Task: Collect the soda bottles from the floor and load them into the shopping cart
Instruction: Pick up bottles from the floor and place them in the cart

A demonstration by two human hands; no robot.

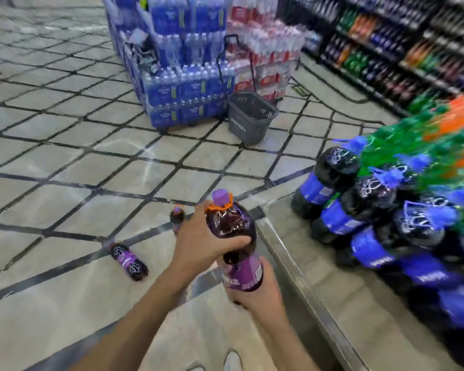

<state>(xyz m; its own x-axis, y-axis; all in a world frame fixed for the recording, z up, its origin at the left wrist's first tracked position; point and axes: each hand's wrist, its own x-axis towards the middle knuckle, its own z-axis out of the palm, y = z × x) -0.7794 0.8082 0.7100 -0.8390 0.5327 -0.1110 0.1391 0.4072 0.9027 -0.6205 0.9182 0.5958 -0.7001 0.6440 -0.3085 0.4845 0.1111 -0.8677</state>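
A purple soda bottle [229, 226] is held up off the floor [65, 183], gripped near the top by the left hand [198, 242] and round the bottom by the right hand [260, 298], likely so it is not dropped

Supermarket aisle: stocked drink shelves [402, 46]
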